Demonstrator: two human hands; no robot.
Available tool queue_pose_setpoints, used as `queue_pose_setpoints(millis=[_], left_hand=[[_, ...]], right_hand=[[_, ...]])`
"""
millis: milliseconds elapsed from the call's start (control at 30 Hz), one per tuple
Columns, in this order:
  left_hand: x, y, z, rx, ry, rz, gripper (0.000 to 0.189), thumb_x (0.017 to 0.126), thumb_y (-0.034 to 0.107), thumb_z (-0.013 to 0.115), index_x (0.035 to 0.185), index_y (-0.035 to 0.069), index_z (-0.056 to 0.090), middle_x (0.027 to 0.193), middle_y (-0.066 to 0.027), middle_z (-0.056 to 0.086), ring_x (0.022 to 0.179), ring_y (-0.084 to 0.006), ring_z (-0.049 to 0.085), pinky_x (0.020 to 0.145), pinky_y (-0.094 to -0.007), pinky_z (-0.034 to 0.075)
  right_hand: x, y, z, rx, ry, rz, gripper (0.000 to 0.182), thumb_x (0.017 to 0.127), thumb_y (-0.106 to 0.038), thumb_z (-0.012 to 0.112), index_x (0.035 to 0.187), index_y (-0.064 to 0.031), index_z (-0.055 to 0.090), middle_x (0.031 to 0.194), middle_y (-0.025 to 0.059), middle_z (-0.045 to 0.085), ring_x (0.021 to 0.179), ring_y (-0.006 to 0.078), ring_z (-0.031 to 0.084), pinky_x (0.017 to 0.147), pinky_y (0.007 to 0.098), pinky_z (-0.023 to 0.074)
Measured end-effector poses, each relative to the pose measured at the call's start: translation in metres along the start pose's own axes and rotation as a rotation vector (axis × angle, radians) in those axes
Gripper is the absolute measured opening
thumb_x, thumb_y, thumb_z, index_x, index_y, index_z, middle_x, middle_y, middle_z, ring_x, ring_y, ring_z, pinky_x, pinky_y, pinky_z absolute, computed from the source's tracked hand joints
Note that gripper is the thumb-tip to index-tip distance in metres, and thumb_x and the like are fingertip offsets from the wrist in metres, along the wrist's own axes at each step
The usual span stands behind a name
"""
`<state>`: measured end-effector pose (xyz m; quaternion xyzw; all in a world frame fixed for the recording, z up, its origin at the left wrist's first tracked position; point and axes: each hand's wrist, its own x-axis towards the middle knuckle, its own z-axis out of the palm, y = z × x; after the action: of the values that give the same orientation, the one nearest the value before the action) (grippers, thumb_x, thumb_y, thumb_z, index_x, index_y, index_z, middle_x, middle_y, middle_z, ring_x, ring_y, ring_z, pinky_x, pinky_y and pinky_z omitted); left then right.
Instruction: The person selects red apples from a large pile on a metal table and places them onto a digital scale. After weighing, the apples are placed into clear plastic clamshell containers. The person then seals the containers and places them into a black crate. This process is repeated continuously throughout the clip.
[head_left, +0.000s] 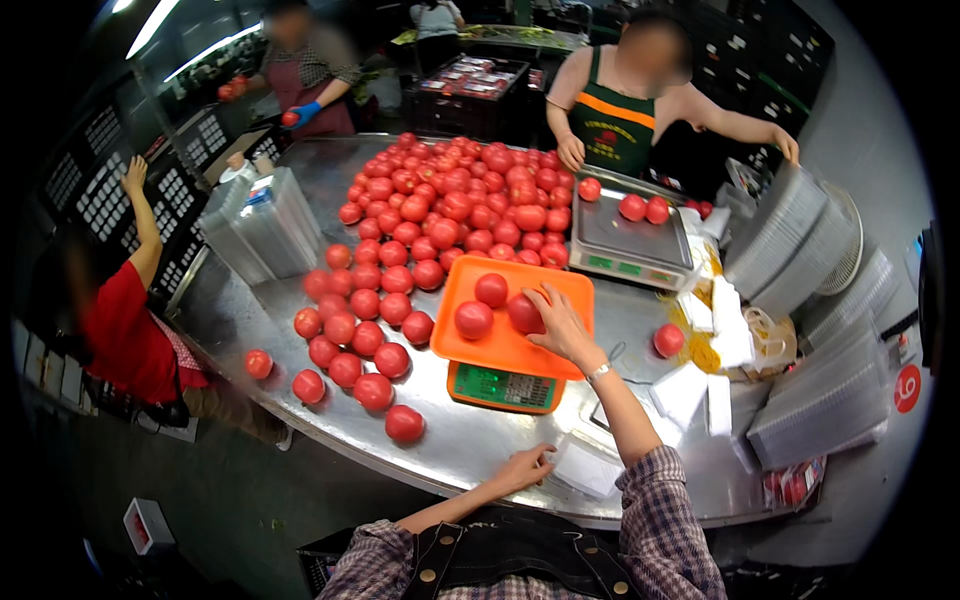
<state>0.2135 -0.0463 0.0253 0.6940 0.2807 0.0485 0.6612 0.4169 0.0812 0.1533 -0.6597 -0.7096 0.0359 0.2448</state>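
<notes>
An orange plastic tray (442, 330) lies on a digital scale with a green display panel (504, 385). Three tomatoes are on it: one at the top (491, 289), one at the left (474, 320), and one at the right (525, 312), which my right hand (559, 321) grips from above. Close to the table's near edge, my left hand (525, 468) has its fingers loosely spread at the side of a clear plastic container (585, 466) and holds nothing that I can see. Many tomatoes (456, 204) are heaped beyond the tray and spread to its left on the metal table (465, 454).
A second scale (634, 232) bears several tomatoes at the back right. Stacks of clear containers stand left (262, 225) and right (817, 397). White cartons (679, 390) and a lone tomato (668, 340) lie at the right. A person in a green apron (611, 120) and other people stand around the table.
</notes>
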Motion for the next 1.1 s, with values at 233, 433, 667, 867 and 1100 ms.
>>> queue_pose_setpoints(millis=[233,433,667,867,1100], left_hand=[[0.003,-0.004,-0.007,-0.109,-0.081,-0.044,0.042,0.087,0.019,0.058,0.126,0.007,0.047,0.076,-0.0073,0.061,0.059,-0.0153,0.063,0.053,-0.0289,0.05],[0.009,-0.02,0.0,-0.136,-0.092,-0.044,0.042,0.088,0.019,0.06,0.126,0.007,0.048,0.074,-0.0041,0.061,0.059,-0.0106,0.059,0.053,-0.0266,0.049],[0.006,-0.011,-0.006,-0.149,-0.142,-0.02,0.039,0.089,0.015,0.058,0.125,0.004,0.047,0.072,-0.0044,0.061,0.063,-0.0115,0.059,0.059,-0.0271,0.049],[-0.003,0.014,-0.031,-0.013,0.042,0.039,0.037,0.088,0.017,0.058,0.121,0.004,0.05,0.074,-0.0087,0.063,0.064,-0.0178,0.063,0.061,-0.0299,0.05],[-0.017,0.054,-0.114,0.012,0.72,0.263,0.035,0.085,0.004,0.06,0.119,0.002,0.051,0.089,-0.0072,0.061,0.072,-0.0137,0.059,0.063,-0.0258,0.049]], right_hand=[[-0.012,0.004,0.015,0.375,0.156,0.262,0.071,0.062,-0.019,0.079,0.124,-0.007,0.046,0.12,0.0194,0.048,0.112,0.0353,0.05,0.094,0.0424,0.0436],[-0.197,-0.035,-0.016,0.501,0.21,0.509,0.069,0.063,-0.018,0.081,0.121,-0.0032,0.047,0.114,0.0159,0.051,0.106,0.0306,0.053,0.089,0.0376,0.045],[-0.256,-0.054,0.024,0.121,-0.017,0.527,0.069,0.061,-0.018,0.08,0.121,-0.0079,0.048,0.123,0.0202,0.043,0.108,0.0399,0.049,0.089,0.0425,0.0449],[-0.196,-0.061,-0.01,0.044,-0.026,0.477,0.057,0.072,-0.02,0.074,0.122,-0.0065,0.05,0.121,0.0208,0.049,0.107,0.0401,0.051,0.09,0.0421,0.0446],[0.024,-0.032,0.026,-0.037,0.156,-0.096,0.058,0.074,-0.008,0.066,0.128,-0.0131,0.046,0.136,0.021,0.036,0.114,0.0419,0.046,0.092,0.0448,0.0448]])
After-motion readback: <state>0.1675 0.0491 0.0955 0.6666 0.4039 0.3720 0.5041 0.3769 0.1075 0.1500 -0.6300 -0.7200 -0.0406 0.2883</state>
